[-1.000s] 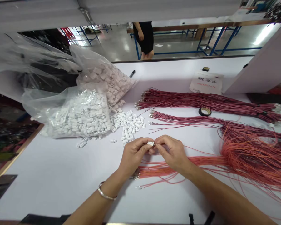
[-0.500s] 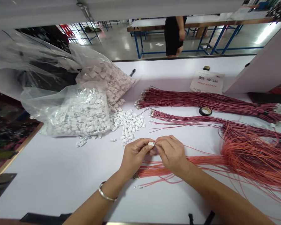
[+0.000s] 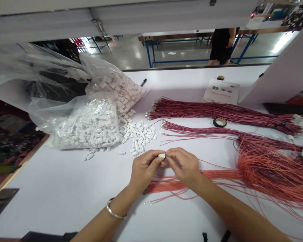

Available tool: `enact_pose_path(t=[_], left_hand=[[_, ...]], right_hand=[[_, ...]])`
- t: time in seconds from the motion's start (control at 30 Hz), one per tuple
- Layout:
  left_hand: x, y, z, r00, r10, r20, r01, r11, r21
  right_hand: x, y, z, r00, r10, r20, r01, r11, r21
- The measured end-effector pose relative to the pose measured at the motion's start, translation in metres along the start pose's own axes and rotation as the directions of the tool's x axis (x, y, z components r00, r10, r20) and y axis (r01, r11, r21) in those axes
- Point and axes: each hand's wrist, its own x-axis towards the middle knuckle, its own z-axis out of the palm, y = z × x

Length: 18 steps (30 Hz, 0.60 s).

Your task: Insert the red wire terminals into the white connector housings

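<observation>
Between thumb and forefinger my left hand (image 3: 145,167) pinches a small white connector housing (image 3: 162,155). My right hand (image 3: 183,164) is closed at the housing's right end, its fingertips pinched together. An orange wire (image 3: 212,163) runs off to the right from behind that hand, and what lies between the fingertips is mostly hidden, though it looks like the wire's end. Below both hands lies a bundle of orange wires (image 3: 166,186) with metal terminals at its left end. Loose white connector housings (image 3: 141,136) are heaped just beyond my left hand.
Clear bags of white housings (image 3: 88,124) and larger pale pieces (image 3: 121,89) stand at the left. Dark red wire bundles (image 3: 204,111) stretch across the right, with a black tape roll (image 3: 219,122) between them. A notebook (image 3: 221,91) lies behind. Across the aisle stands a person (image 3: 221,45).
Both hands keep almost the same pose at the connector housing. The view has tilted up slightly, and the person in the background has moved to the right.
</observation>
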Motion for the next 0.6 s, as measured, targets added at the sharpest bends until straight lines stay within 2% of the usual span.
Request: enact_pose_path(t=[0.17, 0.47, 0.6], left_hand=[[-0.0018, -0.0011, 0.0023, 1.000, -0.031, 0.004, 0.031, 0.999, -0.014], [-0.0039, 0.0002, 0.0068, 0.994, 0.102, -0.031, -0.099, 0.991, 0.093], [-0.0022, 0.0000, 0.0070, 0.997, 0.072, -0.021, -0.070, 0.994, 0.082]], right_hand=[[0.0005, -0.0015, 0.0007, 1.000, 0.022, 0.015, -0.022, 1.000, 0.001], [-0.0065, 0.0007, 0.0027, 0.999, 0.033, 0.042, -0.029, 0.996, -0.082], [-0.0049, 0.0030, 0.0026, 0.998, 0.037, 0.048, -0.033, 0.996, -0.081]])
